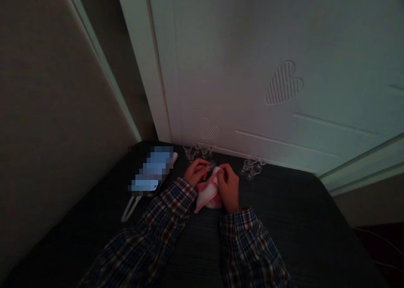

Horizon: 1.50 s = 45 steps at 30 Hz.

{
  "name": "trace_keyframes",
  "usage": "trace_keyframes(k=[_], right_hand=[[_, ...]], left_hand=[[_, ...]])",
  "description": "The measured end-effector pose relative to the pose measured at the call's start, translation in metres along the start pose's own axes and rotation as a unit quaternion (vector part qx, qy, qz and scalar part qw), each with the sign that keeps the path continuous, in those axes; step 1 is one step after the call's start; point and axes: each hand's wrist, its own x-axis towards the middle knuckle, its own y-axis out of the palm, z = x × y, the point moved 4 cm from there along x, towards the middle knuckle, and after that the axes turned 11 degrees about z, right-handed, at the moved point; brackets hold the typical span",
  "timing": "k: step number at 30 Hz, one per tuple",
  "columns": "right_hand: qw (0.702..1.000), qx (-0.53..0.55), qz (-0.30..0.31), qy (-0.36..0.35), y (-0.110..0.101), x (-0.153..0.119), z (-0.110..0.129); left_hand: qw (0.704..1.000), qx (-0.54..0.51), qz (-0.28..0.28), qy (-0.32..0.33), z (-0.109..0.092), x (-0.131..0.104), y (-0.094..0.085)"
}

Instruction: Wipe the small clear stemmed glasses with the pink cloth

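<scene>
Close together over the dark table are my two hands. My left hand has its fingers closed on a small clear glass. Pinched in my right hand is a pink and white cloth, which hangs down between the hands and touches the glass. Several small clear glasses stand behind my left hand. Another group of small glasses is to the right of my right hand, near the back edge.
A lit phone or tablet with a blurred screen lies left of my hands, with a pale cable or strap at its lower end. A white panel with heart reliefs rises behind the table. A wall borders the left side.
</scene>
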Motion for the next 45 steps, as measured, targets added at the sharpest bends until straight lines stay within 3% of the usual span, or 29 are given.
trace_keyframes(k=[5, 18, 29, 38, 45], right_hand=[[1.0, -0.004, 0.007, 0.001, 0.001, 0.001, -0.001], [1.0, -0.01, -0.004, 0.006, -0.001, 0.001, -0.001], [1.0, 0.008, 0.003, -0.005, 0.0, 0.0, -0.002], [1.0, -0.009, 0.0, -0.007, -0.002, 0.0, 0.001], [1.0, -0.008, 0.003, -0.013, -0.002, 0.0, 0.0]], left_hand=[[1.0, 0.001, 0.003, -0.003, 0.0, 0.0, -0.001], [0.988, 0.151, 0.009, 0.02, 0.007, 0.0, 0.001], [0.993, 0.113, 0.019, 0.013, -0.001, 0.002, 0.001], [0.98, 0.194, 0.011, 0.029, 0.01, 0.004, 0.002], [0.973, 0.23, 0.005, 0.028, 0.004, 0.001, 0.004]])
